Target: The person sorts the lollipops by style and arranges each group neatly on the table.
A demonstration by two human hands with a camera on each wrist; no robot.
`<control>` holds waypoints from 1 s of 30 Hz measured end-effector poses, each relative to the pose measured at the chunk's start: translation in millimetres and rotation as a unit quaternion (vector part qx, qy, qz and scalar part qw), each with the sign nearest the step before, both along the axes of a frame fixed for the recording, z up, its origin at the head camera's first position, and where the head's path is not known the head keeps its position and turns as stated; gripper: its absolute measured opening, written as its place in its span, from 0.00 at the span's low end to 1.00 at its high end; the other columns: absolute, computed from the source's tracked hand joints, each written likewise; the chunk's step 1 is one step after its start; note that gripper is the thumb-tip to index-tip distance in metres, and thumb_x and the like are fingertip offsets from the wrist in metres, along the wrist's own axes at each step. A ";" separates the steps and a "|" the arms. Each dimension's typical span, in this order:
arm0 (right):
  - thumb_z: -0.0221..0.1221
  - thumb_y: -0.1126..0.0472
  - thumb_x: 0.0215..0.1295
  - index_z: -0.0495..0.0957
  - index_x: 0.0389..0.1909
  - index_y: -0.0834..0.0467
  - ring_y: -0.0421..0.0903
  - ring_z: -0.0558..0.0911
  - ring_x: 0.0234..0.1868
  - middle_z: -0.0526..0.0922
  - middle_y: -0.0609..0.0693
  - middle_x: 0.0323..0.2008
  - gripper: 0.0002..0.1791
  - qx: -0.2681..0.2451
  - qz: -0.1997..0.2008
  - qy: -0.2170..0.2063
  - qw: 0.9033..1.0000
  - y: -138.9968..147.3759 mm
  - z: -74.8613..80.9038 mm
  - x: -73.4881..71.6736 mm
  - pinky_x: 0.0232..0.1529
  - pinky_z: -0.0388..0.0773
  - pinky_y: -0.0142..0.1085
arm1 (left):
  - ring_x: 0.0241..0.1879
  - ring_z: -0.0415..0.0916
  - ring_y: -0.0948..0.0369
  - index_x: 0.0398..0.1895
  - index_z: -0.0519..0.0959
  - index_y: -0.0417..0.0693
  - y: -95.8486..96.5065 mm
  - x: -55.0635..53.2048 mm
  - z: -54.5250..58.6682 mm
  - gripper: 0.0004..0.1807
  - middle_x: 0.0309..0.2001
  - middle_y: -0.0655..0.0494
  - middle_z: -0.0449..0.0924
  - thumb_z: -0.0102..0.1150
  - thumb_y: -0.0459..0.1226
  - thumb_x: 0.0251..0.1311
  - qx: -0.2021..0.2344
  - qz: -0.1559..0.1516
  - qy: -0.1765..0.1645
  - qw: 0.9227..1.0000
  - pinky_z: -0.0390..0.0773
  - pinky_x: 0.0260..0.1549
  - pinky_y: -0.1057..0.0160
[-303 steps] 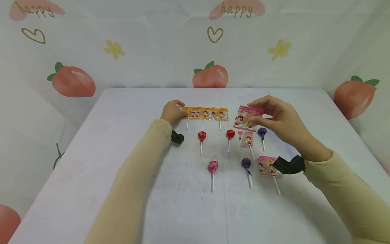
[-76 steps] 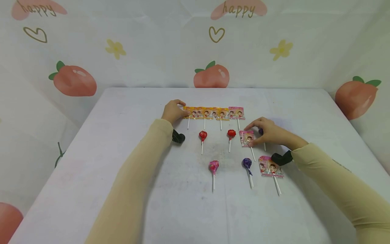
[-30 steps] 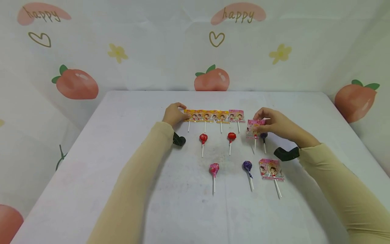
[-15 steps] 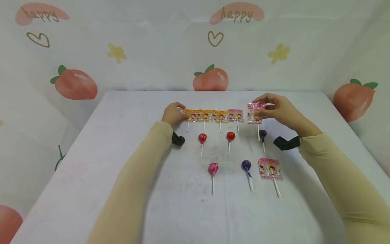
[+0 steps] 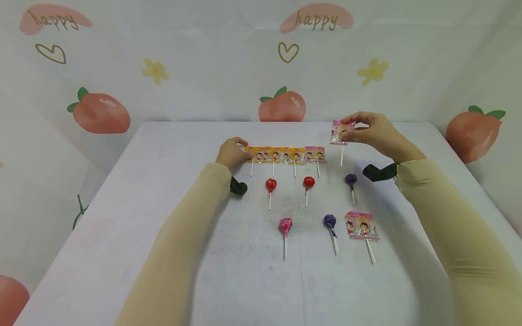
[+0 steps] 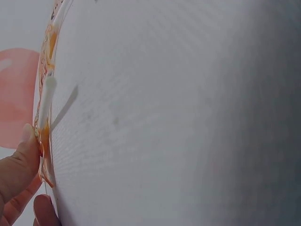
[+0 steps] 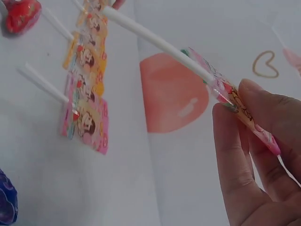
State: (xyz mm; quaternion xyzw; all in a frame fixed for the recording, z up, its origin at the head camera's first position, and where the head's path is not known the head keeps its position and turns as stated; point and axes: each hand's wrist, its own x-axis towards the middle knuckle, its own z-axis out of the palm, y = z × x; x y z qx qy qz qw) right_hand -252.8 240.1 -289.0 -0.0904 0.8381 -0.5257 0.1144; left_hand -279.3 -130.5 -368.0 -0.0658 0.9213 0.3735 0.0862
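My right hand (image 5: 373,131) holds a pink-wrapped lollipop (image 5: 338,133) up off the table, pinched by its wrapper, with the white stick pointing down. In the right wrist view the thumb and fingers squeeze the flat wrapper (image 7: 244,113). At the left end of a row, my left hand (image 5: 233,153) pinches the edge of a yellow-wrapped lollipop (image 5: 258,155); the left wrist view has the thumb against that wrapper. Two more yellow-wrapped lollipops, a middle one (image 5: 278,155) and a right one (image 5: 297,155), continue the row, which a pink-wrapped lollipop (image 5: 316,154) ends on the right.
Below the row lie two red lollipops, one left (image 5: 271,184) and one right (image 5: 308,182), and a purple lollipop (image 5: 350,179). Nearer me are a pink ball lollipop (image 5: 285,224), another purple lollipop (image 5: 330,221) and a pink-wrapped lollipop (image 5: 361,225). A printed curtain (image 5: 212,81) hangs behind the table.
A pink-wrapped lollipop was added to the row's right end. My right hand then picked up another from the middle of the table and raised it toward the back. The left hand stayed put.
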 end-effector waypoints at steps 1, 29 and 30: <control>0.64 0.58 0.62 0.72 0.59 0.59 0.34 0.83 0.41 0.75 0.45 0.46 0.25 -0.009 0.001 -0.003 1.000 1.1 -1.4 -1.9 0.44 0.78 0.23 | 0.72 0.56 0.51 0.57 0.76 0.48 0.1 -0.1 0.0 0.25 0.70 0.47 0.64 0.68 0.44 0.57 0.000 0.000 0.000 1.000 0.58 0.70 0.53; 0.59 0.64 0.67 0.62 0.64 0.70 0.38 0.76 0.37 0.70 0.53 0.43 0.28 0.050 0.030 -0.114 0.992 6.7 -63.6 -41.5 0.41 0.78 0.23 | 0.71 0.57 0.50 0.57 0.77 0.47 0.7 2.2 1.9 0.25 0.69 0.46 0.65 0.68 0.43 0.57 0.005 -0.001 0.004 1.000 0.58 0.69 0.53; 0.59 0.63 0.67 0.63 0.64 0.69 0.39 0.75 0.38 0.70 0.53 0.43 0.28 0.061 0.035 -0.114 0.991 6.6 -63.7 -41.4 0.40 0.77 0.23 | 0.71 0.57 0.50 0.57 0.77 0.47 0.8 2.3 2.1 0.25 0.69 0.46 0.64 0.68 0.43 0.57 0.006 -0.001 0.003 1.000 0.59 0.69 0.53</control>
